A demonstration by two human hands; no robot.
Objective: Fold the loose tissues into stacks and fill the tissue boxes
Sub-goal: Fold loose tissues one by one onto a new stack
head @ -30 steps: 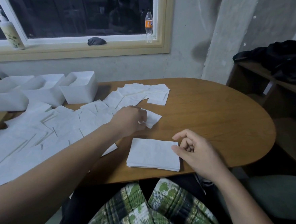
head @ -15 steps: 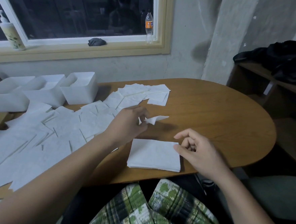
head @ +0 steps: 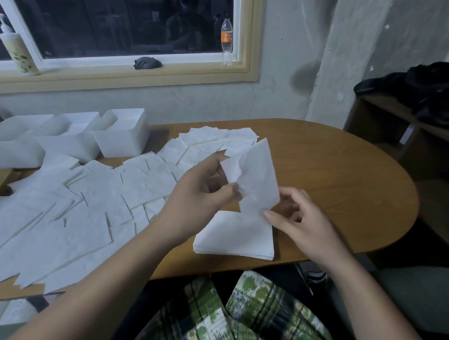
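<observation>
Pinching one tissue (head: 257,172) above one stack (head: 234,237).

White tissues (head: 88,208) and boxes (head: 122,136), brown table (head: 336,183), green plaid shorts (head: 255,320).

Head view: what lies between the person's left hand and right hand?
One white paper tissue, pinched by the left hand and right hand, in the head view.

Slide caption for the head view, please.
Head view: left hand and right hand hold one tissue above the folded stack.
</observation>
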